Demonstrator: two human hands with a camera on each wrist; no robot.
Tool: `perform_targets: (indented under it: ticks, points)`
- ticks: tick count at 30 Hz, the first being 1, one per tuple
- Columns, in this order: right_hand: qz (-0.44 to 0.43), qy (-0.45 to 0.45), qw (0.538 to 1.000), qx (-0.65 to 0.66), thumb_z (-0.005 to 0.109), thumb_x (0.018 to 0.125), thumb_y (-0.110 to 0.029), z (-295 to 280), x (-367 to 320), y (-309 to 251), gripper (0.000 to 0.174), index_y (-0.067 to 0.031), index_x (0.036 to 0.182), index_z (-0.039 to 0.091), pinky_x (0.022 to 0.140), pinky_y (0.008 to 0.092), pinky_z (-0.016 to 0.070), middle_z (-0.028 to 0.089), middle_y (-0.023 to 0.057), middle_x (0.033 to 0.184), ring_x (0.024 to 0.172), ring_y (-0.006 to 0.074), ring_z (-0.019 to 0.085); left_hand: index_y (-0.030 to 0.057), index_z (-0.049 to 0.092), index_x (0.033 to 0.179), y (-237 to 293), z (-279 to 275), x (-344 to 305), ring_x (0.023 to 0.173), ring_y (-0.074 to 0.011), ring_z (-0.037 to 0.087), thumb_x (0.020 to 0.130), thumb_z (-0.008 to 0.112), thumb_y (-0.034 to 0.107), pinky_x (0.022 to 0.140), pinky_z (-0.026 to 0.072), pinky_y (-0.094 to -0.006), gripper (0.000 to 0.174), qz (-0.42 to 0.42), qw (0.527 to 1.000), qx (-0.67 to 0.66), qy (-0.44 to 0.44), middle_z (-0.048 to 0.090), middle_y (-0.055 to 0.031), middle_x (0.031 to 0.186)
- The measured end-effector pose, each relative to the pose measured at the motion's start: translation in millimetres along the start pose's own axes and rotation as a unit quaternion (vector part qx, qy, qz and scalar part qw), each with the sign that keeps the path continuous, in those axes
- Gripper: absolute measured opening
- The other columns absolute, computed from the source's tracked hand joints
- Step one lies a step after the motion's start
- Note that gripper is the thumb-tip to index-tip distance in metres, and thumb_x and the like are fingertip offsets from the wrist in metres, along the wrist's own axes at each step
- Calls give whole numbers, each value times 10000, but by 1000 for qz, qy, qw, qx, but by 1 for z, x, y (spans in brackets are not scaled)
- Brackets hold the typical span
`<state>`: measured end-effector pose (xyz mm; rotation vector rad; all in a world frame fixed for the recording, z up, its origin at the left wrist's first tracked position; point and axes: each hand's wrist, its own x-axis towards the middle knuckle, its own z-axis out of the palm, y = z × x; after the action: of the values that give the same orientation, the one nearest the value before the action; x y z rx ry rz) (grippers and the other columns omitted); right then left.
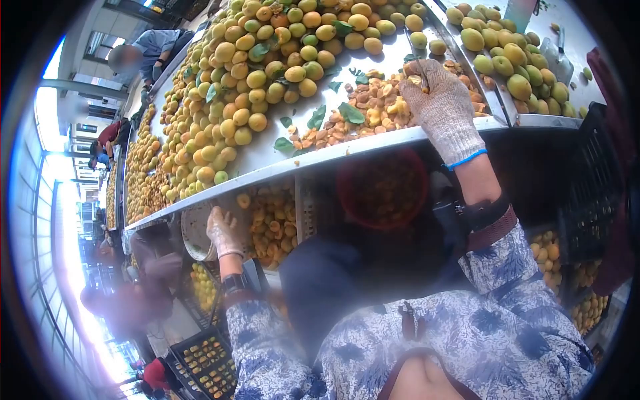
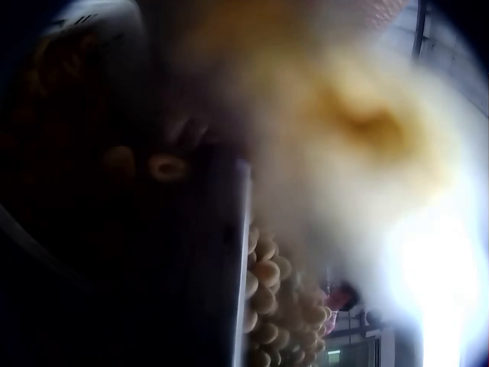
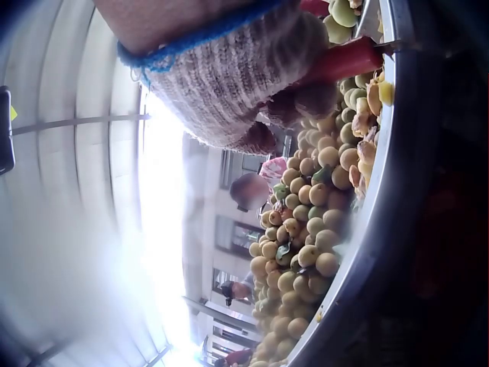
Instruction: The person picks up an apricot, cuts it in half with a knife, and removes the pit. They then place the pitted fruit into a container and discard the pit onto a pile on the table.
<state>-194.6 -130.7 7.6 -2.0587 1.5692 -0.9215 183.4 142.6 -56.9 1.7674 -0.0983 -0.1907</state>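
In the head view my right hand [image 1: 443,110], in a knitted glove with a blue cuff, is over cut fruit pieces [image 1: 373,107] near the metal table's edge. Its fingers curl round a knife, whose red handle [image 3: 348,63] shows in the right wrist view. My gloved left hand [image 1: 225,232] is below the table edge, between a white bucket [image 1: 193,235] and a crate of halved fruit [image 1: 275,223]. Its fingers look loosely extended, with nothing visibly held. The left wrist view shows only a blurred, orange-stained pale shape close to the lens.
Whole yellow-green fruit [image 1: 253,80] is heaped across the table, with another pile [image 1: 513,60] beyond a metal divider. A red basin [image 1: 383,190] stands beneath the edge. Black crates of fruit are at lower left and right. Other people [image 1: 152,50] stand along the table's far left.
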Motion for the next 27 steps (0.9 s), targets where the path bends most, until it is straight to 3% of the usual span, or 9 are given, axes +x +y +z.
perform_targets:
  ticks: [7,10,13,15,19,22,25,26,27]
  points:
    - [8,85,996,20,656,868,-326,-3,8,2,265,-117,1032,655,780,357,517,690,100,936,884,253,669,-20,659,1046,73,82,-35,851,-168,641,876,583,179,736,509,-288,272,188,919,252,-239,673,-99,896]
    - [41,45,997,38,648,875,-288,-6,7,1,223,-113,1012,657,780,355,517,690,103,930,865,253,672,44,644,1128,81,131,-36,938,-307,641,802,644,283,863,490,-358,405,312,778,460,-294,667,-193,1004]
    - [33,-9,997,68,611,871,-279,-12,6,5,269,-97,1068,630,835,448,515,661,165,993,954,343,642,60,634,1151,74,168,-27,998,-331,626,793,645,289,898,482,-373,425,340,685,551,-335,664,-185,1051]
    - [38,-11,997,72,616,875,-277,-10,7,8,264,-101,1071,629,835,449,515,660,162,995,960,340,642,85,667,1072,80,184,-38,1029,-333,614,794,637,288,908,481,-381,345,264,633,636,-354,656,-183,1071]
    - [38,25,996,82,628,877,-215,-12,9,8,166,-109,1003,648,761,359,523,683,111,916,845,254,673,66,703,876,67,183,-12,847,-319,665,797,637,251,794,523,-376,211,356,652,588,-320,687,-175,886]
    - [35,-3,997,63,617,872,-285,-12,11,12,259,-85,1036,625,799,458,524,647,175,968,929,340,646,-26,661,941,85,191,-19,613,-163,641,778,675,127,615,519,-280,224,241,811,377,-377,684,-144,778]
    - [28,9,998,55,622,867,-282,-15,9,7,257,-79,1025,624,790,463,527,647,174,980,933,342,646,-38,649,988,95,221,-46,607,-135,633,779,658,120,605,516,-266,262,218,802,343,-437,685,-120,782]
    - [47,14,997,63,647,838,-200,-13,8,5,193,-116,1012,640,791,427,512,662,146,939,910,336,642,-11,656,1025,90,232,-53,662,-200,663,778,644,170,651,529,-292,307,194,801,332,-458,695,-149,871]
    - [49,19,997,60,647,838,-200,-13,8,5,193,-116,1012,640,791,427,512,662,146,939,910,336,642,23,652,1067,81,249,-48,817,-284,676,780,624,214,762,527,-336,345,293,714,445,-454,683,-178,988]
